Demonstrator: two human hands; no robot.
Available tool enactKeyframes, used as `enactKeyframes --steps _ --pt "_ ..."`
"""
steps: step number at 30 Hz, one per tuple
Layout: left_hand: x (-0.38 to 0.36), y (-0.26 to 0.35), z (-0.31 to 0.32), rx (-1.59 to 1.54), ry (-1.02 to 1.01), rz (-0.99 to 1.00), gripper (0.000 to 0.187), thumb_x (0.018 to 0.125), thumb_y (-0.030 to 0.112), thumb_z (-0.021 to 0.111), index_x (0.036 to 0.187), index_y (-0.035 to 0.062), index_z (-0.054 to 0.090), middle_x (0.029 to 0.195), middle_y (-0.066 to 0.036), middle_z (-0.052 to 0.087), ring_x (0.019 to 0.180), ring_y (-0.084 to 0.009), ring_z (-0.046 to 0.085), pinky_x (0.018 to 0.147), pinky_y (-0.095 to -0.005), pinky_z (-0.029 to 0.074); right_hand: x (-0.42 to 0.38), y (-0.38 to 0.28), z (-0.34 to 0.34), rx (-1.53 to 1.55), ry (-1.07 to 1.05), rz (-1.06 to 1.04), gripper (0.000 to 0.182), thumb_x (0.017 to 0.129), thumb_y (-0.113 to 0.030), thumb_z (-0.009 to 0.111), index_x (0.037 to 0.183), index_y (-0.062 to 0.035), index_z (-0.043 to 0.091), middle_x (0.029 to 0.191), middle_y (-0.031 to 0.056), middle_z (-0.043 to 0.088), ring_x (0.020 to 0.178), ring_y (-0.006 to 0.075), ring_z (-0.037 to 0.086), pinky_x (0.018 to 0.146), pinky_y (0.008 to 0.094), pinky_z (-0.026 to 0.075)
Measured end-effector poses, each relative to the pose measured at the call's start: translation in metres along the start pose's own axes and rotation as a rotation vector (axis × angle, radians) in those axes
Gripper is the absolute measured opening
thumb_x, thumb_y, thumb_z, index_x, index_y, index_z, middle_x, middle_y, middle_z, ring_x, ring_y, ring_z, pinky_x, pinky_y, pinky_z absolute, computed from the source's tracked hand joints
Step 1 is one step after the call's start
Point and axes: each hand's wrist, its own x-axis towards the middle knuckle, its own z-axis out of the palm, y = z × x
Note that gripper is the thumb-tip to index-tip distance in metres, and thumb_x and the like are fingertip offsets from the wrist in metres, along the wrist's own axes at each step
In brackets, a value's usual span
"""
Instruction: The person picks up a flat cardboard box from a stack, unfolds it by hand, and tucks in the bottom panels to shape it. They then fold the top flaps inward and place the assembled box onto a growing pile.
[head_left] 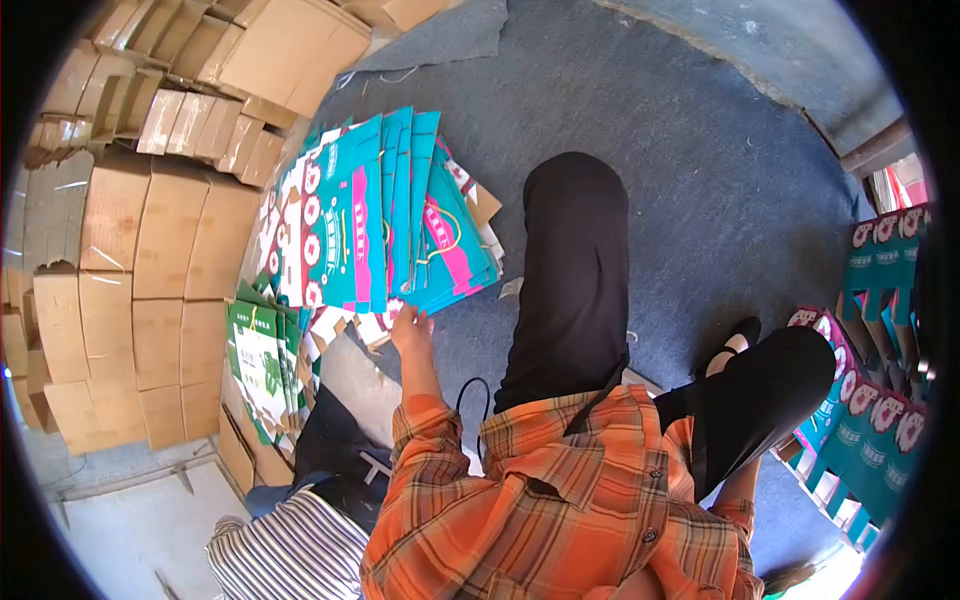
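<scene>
My left hand (411, 328) is at the lower edge of a pile of flat teal, white and pink printed cardboard pieces (398, 215). Its fingers look loosely curled and a little apart, with nothing visibly gripped between them. The pieces overlap in a fanned stack, and a thin yellow cord (441, 229) shows on one of them. My right hand is hidden; only part of that forearm (741, 483) shows beside my right leg.
Brown cartons (165, 230) are stacked at the left, near green and white printed pieces (262, 365). A person in a striped top (290, 540) is at the lower left. Teal printed boxes (868, 435) stand at the right, on the dark floor covering (700, 200).
</scene>
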Motion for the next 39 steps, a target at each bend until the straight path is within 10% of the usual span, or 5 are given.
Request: enactKeyframes --steps 15,19,23,31,39 --pt "0.096 0.030 -0.014 -0.432 0.204 -0.121 0.039 0.094 0.036 0.055 0.117 0.0044 0.053 0.110 -0.009 0.057 0.099 -0.0226 0.056 0.074 -0.0344 0.050 0.003 -0.032 -0.027 -0.075 -0.002 -0.051 0.038 0.089 -0.015 0.056 0.123 0.0017 0.057 0.109 0.0069 0.064 0.093 0.0159 0.060 0.080 0.0276 0.049" --pt "0.108 -0.012 -0.015 -0.310 -0.379 0.025 0.026 0.091 0.023 0.062 0.109 0.0055 0.056 0.099 -0.007 0.058 0.088 -0.0207 0.057 0.067 -0.0343 0.050 0.003 -0.042 -0.032 -0.121 -0.011 -0.067 0.039 0.089 -0.016 0.056 0.123 0.0015 0.057 0.109 0.0069 0.064 0.093 0.0160 0.060 0.080 0.0275 0.049" --pt "-0.054 -0.041 0.033 -0.188 -0.698 -0.232 0.046 0.086 0.046 0.064 0.115 0.0105 0.056 0.107 -0.004 0.060 0.095 -0.0224 0.058 0.082 -0.0419 0.051 0.009 -0.046 -0.039 -0.147 -0.014 -0.072 0.039 0.089 -0.016 0.056 0.124 0.0014 0.056 0.110 0.0069 0.063 0.094 0.0160 0.060 0.081 0.0275 0.049" --pt "0.001 -0.066 -0.077 -0.679 0.017 -0.034 0.051 0.095 0.050 0.044 0.127 0.0112 0.052 0.125 -0.007 0.058 0.112 -0.0265 0.056 0.093 -0.0481 0.048 0.024 -0.071 -0.042 -0.203 -0.045 -0.131 0.040 0.090 -0.017 0.056 0.125 0.0011 0.056 0.111 0.0069 0.063 0.095 0.0160 0.060 0.082 0.0273 0.048" --pt "-0.036 0.079 -0.041 -0.415 -0.078 0.326 0.043 0.095 0.025 0.056 0.129 0.0002 0.049 0.124 -0.011 0.057 0.106 -0.0230 0.058 0.090 -0.0398 0.050 0.060 -0.152 -0.015 -0.411 -0.188 -0.453 0.040 0.090 -0.017 0.056 0.126 0.0007 0.055 0.112 0.0069 0.063 0.096 0.0161 0.060 0.082 0.0272 0.048"
